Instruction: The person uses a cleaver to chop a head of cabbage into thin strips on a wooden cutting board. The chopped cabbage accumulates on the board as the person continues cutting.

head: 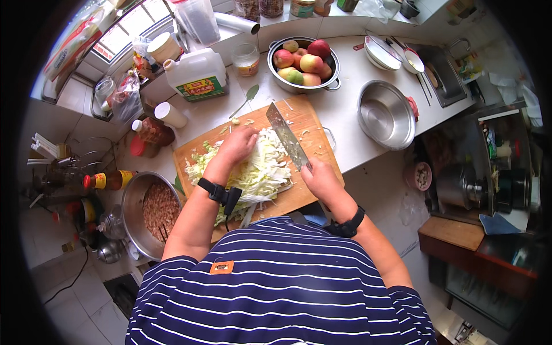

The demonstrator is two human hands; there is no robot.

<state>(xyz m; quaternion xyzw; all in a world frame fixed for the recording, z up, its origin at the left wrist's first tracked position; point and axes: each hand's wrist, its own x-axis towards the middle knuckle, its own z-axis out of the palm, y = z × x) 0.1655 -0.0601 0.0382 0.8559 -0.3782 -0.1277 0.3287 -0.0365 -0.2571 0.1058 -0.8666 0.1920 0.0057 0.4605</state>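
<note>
My right hand [321, 177] is closed round the handle of a Chinese cleaver [286, 137], whose wide blade has bits of cabbage stuck to it. The blade stands at the right side of a heap of shredded napa cabbage [265, 172]. Resting on the heap's upper left is my left hand [238, 144], fingers bent, with the fingertips partly hidden. Beneath the cabbage lies a wooden cutting board [319, 125], with loose scraps scattered over it. Both wrists wear black straps with small devices.
Left of the board sits a steel bowl [129, 211] of minced meat [160, 209] with chopsticks in it. Behind stand a pot [280, 82] of apples [311, 63] and a plastic jug [196, 75]. A steel basin [381, 114] rests near the counter's right edge, towards the sink [448, 82].
</note>
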